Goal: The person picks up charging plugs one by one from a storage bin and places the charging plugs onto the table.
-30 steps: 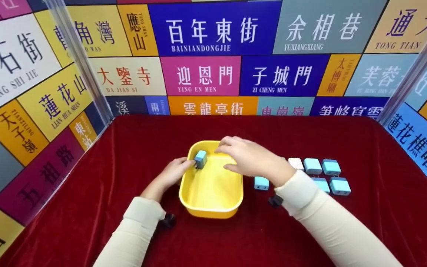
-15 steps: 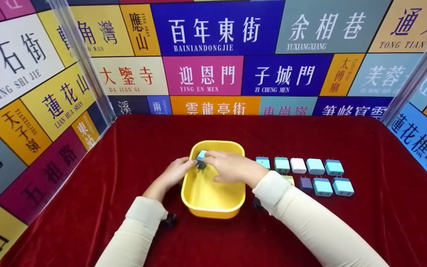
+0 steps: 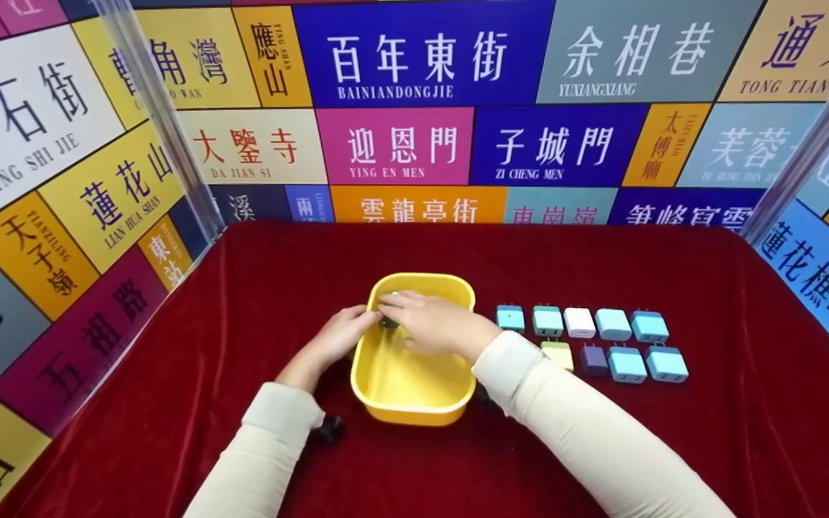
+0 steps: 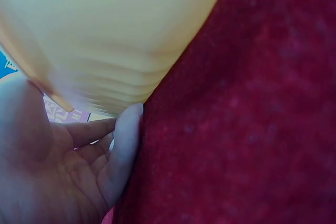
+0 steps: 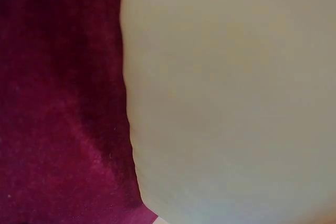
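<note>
My left hand [image 3: 342, 334] grips the left wall of the yellow bin [image 3: 407, 410], with its fingertips up at the rim. In the left wrist view, that hand [image 4: 79, 156] lies against the bin's pale outer wall [image 4: 126, 30]. Inside the bin, my right hand [image 3: 429, 324] reaches to the far left corner, its fingers stretched over a plug charger. Only a dark bit of the charger [image 3: 388, 323] shows; the rest is hidden under the fingers. The right thumb stands apart from them. The right wrist view is filled by the bin's wall [image 5: 226, 98], without the hand.
Right of the bin, several chargers stand in two rows on the red cloth [image 3: 601, 446], among them a white charger [image 3: 580, 322], a yellow-green charger [image 3: 557, 355] and a dark purple charger [image 3: 593, 361]. The right sleeve [image 3: 587, 417] covers the cloth left of the front row.
From above the bin's right side, my right hand has moved left and down onto the charger in the far corner, covering it. The left hand and the bin have hardly moved.
</note>
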A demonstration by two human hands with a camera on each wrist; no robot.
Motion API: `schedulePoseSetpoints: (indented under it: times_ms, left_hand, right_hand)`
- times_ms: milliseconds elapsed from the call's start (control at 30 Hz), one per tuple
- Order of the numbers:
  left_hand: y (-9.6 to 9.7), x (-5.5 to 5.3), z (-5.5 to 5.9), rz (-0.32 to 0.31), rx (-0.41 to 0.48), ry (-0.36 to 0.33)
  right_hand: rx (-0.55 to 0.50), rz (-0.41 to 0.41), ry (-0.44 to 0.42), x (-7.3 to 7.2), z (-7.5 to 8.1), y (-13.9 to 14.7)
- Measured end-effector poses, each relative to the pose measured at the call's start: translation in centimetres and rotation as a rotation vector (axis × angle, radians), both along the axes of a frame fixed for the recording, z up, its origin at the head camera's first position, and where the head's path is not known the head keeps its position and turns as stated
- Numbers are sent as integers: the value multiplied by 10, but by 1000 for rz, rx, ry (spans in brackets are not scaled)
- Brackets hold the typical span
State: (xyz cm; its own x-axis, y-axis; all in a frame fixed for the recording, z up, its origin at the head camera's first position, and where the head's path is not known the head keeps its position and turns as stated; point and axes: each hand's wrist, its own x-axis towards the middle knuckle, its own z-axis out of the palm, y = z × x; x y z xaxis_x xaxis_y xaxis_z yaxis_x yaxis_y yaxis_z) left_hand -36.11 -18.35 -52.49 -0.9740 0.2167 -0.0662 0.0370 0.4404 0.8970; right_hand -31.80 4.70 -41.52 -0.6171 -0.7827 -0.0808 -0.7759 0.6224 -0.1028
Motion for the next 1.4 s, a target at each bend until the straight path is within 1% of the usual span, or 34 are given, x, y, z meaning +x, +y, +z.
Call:
schedulePoseSetpoints:
  times_ms: [67, 100, 167, 267, 300, 400, 500, 533, 633, 700, 867, 1100, 1267, 1400]
  left_hand:
    - [-1, -3, -5, 2, -3, -6]
    - [-1, -7, -9, 18, -13, -11]
    - [-1, -12, -15, 28, -12, -8]
    - [-2, -15, -20, 26, -5, -4]
    - [-2, -12, -18, 19, -8, 8]
    - [-2, -10, -15, 28, 4, -11]
    - [7, 18, 16, 44, -1, -12]
    - [10, 23, 22, 54, 6, -21]
    - [19, 48, 50, 57, 8, -11]
    - [20, 48, 50, 61, 9, -13]
    - [20, 47, 50, 66, -1, -14]
    - [20, 46, 51, 56, 4, -19]
    - [19, 46, 50, 49, 0, -21]
    - [19, 47, 50, 55, -6, -21]
  right_hand:
    - [-4, 3, 20, 0, -1, -1]
    - [-4, 4, 35, 0, -1, -1]
    - [-4, -1, 59, 0, 0, -1]
    - [-13, -9, 96, 1, 0, 0]
    - [-17, -12, 106, 1, 0, 0]
    - [-24, -27, 148, 1, 0, 1]
    - [-19, -32, 226, 0, -2, 2]
    - [-19, -32, 254, 0, -3, 2]
    - [-23, -39, 321, 0, -3, 4]
    - [-30, -53, 335, 1, -3, 5]
    - [-29, -85, 336, 6, -4, 6]
    - [-19, -84, 402, 14, -4, 6]
    - [-27, -99, 422, 23, -4, 5]
    - [-27, -90, 444, 31, -4, 4]
